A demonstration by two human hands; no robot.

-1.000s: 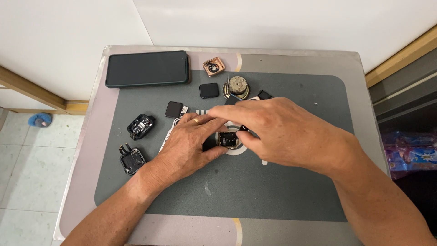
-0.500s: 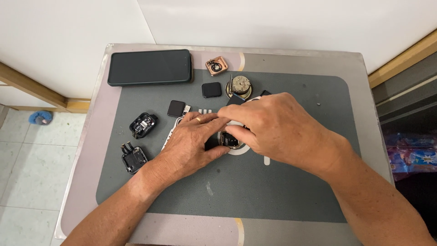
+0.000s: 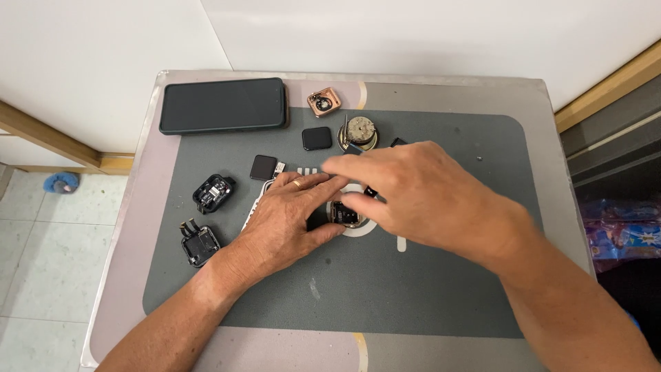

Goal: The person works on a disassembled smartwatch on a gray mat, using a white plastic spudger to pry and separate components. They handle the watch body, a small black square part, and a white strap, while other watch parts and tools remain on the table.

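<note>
My left hand [image 3: 286,217] lies flat on the grey mat [image 3: 413,303], a ring on one finger. Its thumb and fingers pin a small opened watch case [image 3: 344,213] at the mat's middle. My right hand [image 3: 420,196] hovers just above and right of the case, its fingers stretched left and blurred. A small black piece [image 3: 370,191] shows pinched under those fingers; what it is I cannot tell.
A dark phone [image 3: 224,105] lies at the table's back left. Around the mat sit a copper watch case [image 3: 323,102], a round metal movement [image 3: 359,131], two black square screens [image 3: 317,138] [image 3: 264,167] and two opened black watch bodies [image 3: 213,191] [image 3: 201,244]. The table edge drops to floor tiles on the left.
My right hand has lifted and shifted up off the watch case, which now shows. My left hand keeps its place on the case.
</note>
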